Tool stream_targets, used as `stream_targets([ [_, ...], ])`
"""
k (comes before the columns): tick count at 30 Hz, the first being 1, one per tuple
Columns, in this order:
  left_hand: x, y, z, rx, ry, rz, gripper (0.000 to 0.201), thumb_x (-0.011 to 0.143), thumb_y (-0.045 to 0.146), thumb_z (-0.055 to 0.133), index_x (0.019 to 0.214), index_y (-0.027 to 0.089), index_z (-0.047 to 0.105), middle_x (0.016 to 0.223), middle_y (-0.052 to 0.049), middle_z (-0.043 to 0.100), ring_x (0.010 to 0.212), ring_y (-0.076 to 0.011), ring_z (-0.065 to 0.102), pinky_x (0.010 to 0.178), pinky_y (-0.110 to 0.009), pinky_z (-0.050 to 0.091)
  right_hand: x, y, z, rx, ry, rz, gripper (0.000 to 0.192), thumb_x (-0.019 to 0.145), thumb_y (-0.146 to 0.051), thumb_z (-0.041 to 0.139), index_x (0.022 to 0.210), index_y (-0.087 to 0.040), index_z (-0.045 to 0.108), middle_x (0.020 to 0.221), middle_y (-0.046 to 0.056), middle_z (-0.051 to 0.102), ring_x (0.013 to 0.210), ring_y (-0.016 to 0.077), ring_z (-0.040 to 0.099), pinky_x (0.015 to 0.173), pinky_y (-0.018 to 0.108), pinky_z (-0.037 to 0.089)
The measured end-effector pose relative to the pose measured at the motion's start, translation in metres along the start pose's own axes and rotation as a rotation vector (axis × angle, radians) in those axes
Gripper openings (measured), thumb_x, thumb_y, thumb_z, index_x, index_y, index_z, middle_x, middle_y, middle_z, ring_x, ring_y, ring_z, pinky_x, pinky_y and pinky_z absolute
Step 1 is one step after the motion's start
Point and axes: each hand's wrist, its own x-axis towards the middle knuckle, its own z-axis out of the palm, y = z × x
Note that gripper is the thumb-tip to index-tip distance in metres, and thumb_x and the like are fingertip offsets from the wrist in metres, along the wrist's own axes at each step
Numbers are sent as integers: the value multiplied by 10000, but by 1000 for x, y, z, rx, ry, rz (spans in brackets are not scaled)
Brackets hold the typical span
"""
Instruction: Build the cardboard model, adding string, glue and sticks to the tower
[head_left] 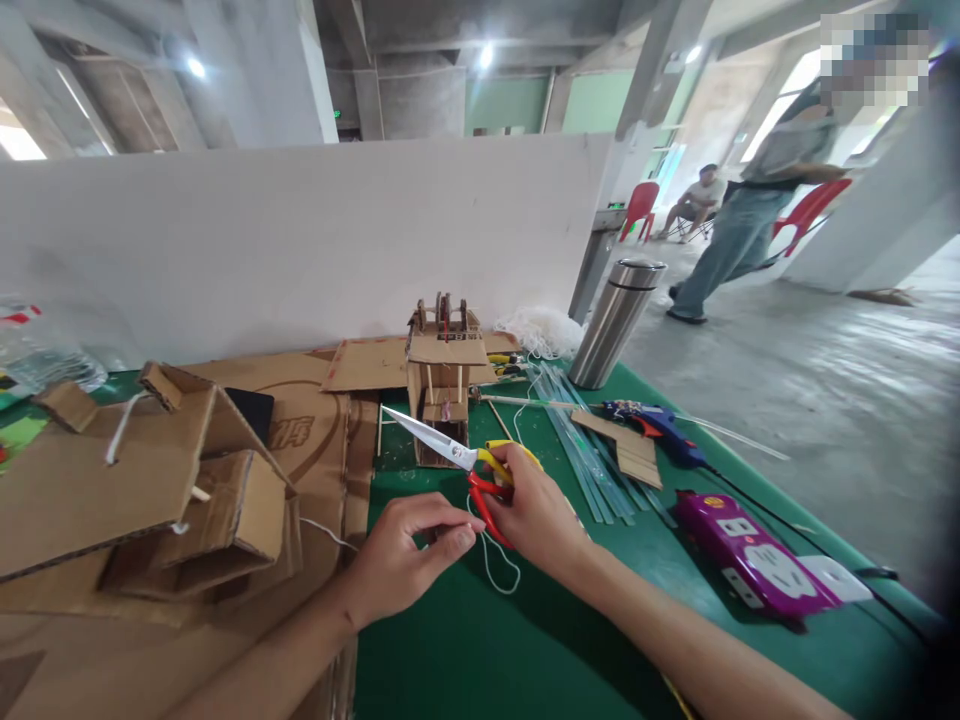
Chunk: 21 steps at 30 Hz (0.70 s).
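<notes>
"One pair of scissors [431, 437], so where is it?"

"Above the green table [427, 660], on the near side of the cardboard tower [448, 350]. The right hand [536, 505] is wrapped round the red and yellow handles; the blades look closed."

"And the left hand [409, 550]?"

"Thumb and forefinger pinched together on a white string [507, 593], its loop just beside them."

"Farther out?"

"Clear sticks [581, 455] right of the tower, then a blue glue gun [675, 440] and a purple power strip [757, 555] along the table's right edge. A steel flask [616, 325] stands by the far right corner."
</notes>
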Motion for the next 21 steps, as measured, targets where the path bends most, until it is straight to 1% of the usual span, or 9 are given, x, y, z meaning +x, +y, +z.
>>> stream_targets([
  [2,0,-1,0,-27,-20,-7,327,954,405,531,994,189,773,764,-44,668,680,-145,604,627,-242,472,-1,0,4,-47,-58,-12,242,798,-243,597,1020,-231,501,932,79,693,804,253,662,670,344,483],
  [5,0,-4,1,-86,-35,-19,373,961,437,508,1027,172,762,773,-50,668,631,-135,597,607,-244,486,-2,-3,8,-87,-126,-40,240,779,-205,631,987,-216,513,967,104,701,891,279,662,729,364,488],
  [7,1,-4,2,-96,-36,-21,353,946,434,540,1019,172,764,774,-55,697,642,-141,616,625,-249,495,-2,-4,9,-100,-149,-45,268,758,-169,645,991,-204,519,1011,126,701,953,298,655,775,380,485],
  [9,1,-5,2,-98,-31,-24,310,919,422,593,987,179,773,767,-53,733,668,-153,641,652,-255,502,-2,-4,10,-96,-156,-41,272,759,-163,644,999,-199,522,1018,128,703,964,298,656,789,380,483],
  [12,1,-4,3,-111,-21,-41,252,878,400,657,928,185,779,801,-53,771,717,-172,681,690,-265,516,-1,-1,9,-79,-158,-26,259,778,-189,639,1011,-203,524,988,104,713,911,271,666,755,351,481],
  [15,1,-4,3,-88,-12,-8,216,874,376,667,894,187,772,852,-55,775,776,-182,693,713,-264,516,1,0,8,-68,-156,-15,259,772,-190,635,1008,-211,531,968,80,721,873,245,668,725,321,474],
  [18,0,-1,2,-16,1,30,268,937,365,566,914,177,756,845,-60,742,760,-168,669,686,-251,504,1,1,8,-67,-150,-6,252,767,-188,627,1003,-206,539,957,80,726,866,244,676,720,316,477],
  [21,-2,11,1,85,4,29,353,987,340,437,923,156,731,816,-65,700,689,-150,646,647,-247,501,0,3,11,-62,-144,-4,268,770,-207,616,1028,-198,544,986,99,726,900,261,688,740,332,492],
])
